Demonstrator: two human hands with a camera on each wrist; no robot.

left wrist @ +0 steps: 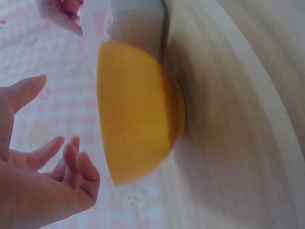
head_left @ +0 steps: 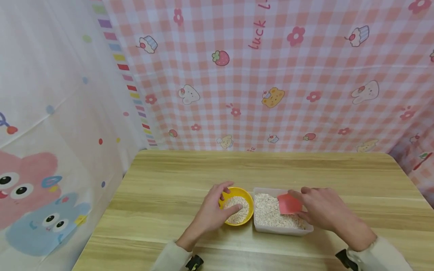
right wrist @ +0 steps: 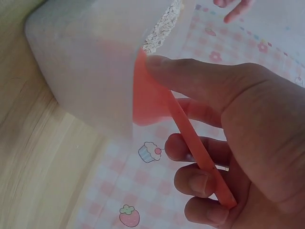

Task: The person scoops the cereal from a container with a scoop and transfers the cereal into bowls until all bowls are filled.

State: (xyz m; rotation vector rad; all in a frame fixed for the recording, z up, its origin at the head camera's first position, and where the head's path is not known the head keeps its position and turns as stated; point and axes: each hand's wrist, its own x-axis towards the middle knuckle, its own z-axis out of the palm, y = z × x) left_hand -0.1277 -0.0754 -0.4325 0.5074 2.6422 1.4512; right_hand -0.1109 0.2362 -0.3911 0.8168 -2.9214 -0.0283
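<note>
The right hand (head_left: 320,209) grips the red scoop (head_left: 289,205), its fingers curled round the handle. The scoop's blade sits among the flakes (head_left: 266,210) on the right side of the tub (head_left: 281,230). Just left of the tub, the yellow bowl (head_left: 237,192) stands on the table (head_left: 152,210), also containing flakes. The left hand (head_left: 213,210), fingers spread wide, hovers over the bowl's left side.

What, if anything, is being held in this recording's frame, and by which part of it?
The right grip holds the red scoop by its handle. The left grip holds nothing; it is open beside the yellow bowl.
</note>
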